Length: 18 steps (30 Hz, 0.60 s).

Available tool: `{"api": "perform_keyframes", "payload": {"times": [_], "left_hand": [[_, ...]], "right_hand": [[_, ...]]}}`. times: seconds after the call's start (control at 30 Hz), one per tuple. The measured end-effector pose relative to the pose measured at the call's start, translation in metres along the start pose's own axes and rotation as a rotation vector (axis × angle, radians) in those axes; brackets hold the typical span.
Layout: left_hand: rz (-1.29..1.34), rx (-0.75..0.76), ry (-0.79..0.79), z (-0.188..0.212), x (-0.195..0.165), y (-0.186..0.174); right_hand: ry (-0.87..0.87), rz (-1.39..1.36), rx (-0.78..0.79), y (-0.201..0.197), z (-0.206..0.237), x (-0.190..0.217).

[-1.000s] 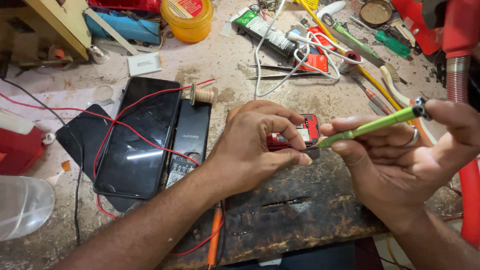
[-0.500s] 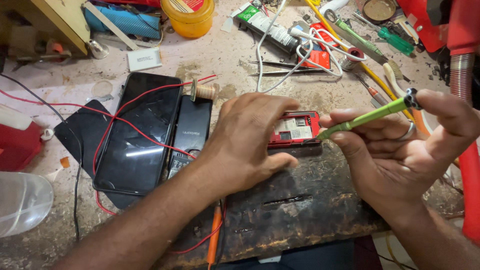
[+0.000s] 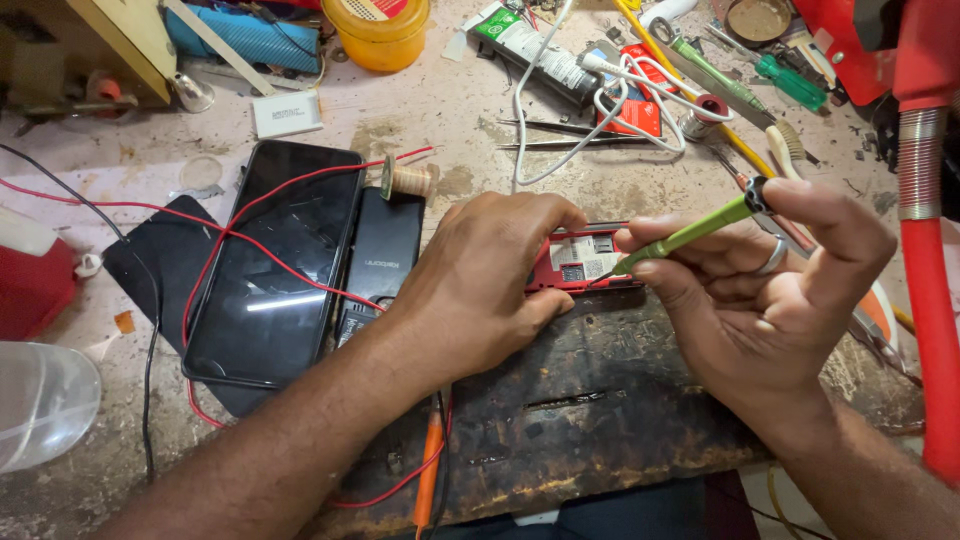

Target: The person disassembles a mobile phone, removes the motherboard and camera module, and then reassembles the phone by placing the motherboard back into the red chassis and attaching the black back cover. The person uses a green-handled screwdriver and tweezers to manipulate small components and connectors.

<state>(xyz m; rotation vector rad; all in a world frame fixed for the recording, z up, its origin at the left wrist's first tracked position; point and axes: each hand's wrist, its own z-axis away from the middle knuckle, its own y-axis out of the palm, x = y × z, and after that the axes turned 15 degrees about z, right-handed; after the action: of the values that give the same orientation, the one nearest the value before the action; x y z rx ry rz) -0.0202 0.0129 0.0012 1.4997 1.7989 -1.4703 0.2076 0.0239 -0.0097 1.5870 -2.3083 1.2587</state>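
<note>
From the head camera, at the far left edge I see a clear plastic container [image 3: 35,415] lying on the dusty workbench [image 3: 450,130], with a red box [image 3: 30,285] just above it. Next comes a large dark tablet [image 3: 275,260], its screen up, with a thin red wire [image 3: 215,240] trailing across the glass; a black phone [image 3: 378,262] lies just beside its right edge, and a small spool of copper wire [image 3: 405,180] sits at that phone's top end. Toward the back of the bench I make out a yellow tub [image 3: 378,30] and a white cable [image 3: 600,95] looped among loose tools. In the middle my left hand [image 3: 480,285] is curled over a small red phone [image 3: 585,262], thumb and fingers clamping it against a dark, scarred wooden block [image 3: 560,400]; the phone lies open side up, its inner parts showing, and its left part is hidden under my palm. To the right my right hand [image 3: 770,300] pinches a green-handled screwdriver [image 3: 700,225] between thumb and fingers, index finger pressing on its rear cap, the shaft slanting down-left so the tip touches the open phone's interior. A red hose [image 3: 925,260] runs down the right edge.
</note>
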Motion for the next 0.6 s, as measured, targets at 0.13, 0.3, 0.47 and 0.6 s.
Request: {"api": "perform_keyframes", "payload": {"times": [0.13, 0.3, 0.47, 0.6], "left_hand": [[0.004, -0.004, 0.001, 0.0001, 0.0004, 0.0], [0.008, 0.004, -0.023, -0.0005, -0.0001, -0.0003], [0.016, 0.0, -0.013, -0.0001, 0.0017, 0.0004], [0.023, -0.002, 0.033, -0.0006, 0.0066, 0.0018]], "right_hand": [[-0.018, 0.011, 0.023, 0.0001, -0.0015, -0.0004], [-0.025, -0.022, 0.033, 0.0012, -0.0019, 0.0], [-0.072, -0.029, 0.06, 0.0001, -0.003, 0.0006], [-0.057, -0.054, 0.106, 0.0011, -0.0037, 0.0025]]}}
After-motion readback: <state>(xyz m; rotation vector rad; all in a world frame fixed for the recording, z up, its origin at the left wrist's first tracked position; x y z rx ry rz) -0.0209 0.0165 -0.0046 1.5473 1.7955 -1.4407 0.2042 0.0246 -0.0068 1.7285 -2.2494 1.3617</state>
